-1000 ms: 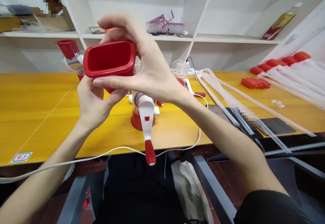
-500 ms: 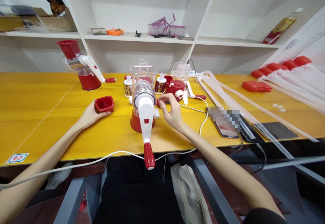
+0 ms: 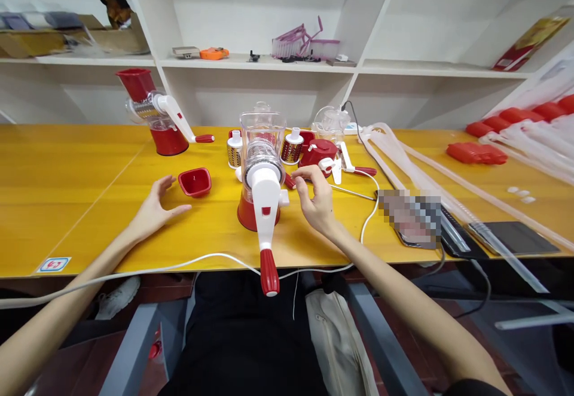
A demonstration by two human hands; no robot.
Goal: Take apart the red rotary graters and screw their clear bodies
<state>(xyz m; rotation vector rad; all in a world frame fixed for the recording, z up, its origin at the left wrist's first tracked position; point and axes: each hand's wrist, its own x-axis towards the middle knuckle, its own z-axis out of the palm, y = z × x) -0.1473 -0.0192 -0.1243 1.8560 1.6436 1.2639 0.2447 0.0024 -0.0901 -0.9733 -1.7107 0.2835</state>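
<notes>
My left hand (image 3: 155, 209) is open on the left part of the table, thumb and fingers spread. Just beyond its fingertips a red plastic cup (image 3: 195, 183) with a hollow top rests on the table, apart from the hand. In front of me stands a rotary drum grater (image 3: 264, 174) with a clear body, a red base and a white crank ending in a red grip. To its right is my right hand (image 3: 317, 200), fingers curved and apart. Its fingertips are close to a small red handle (image 3: 290, 181); whether they touch it I cannot tell.
Behind the grater are metal grating drums (image 3: 292, 146) and a red base (image 3: 319, 152). Another assembled grater (image 3: 168, 136) stands back left. A white cable (image 3: 197, 259) crosses the table's front edge. On the right lie a phone (image 3: 417, 242), clear plastic strips (image 3: 403, 157) and red parts (image 3: 476, 153).
My left hand has let go of the red cup and drawn back to its left, fingers spreading. My right hand stays beside the grater. The whole view has shifted slightly.
</notes>
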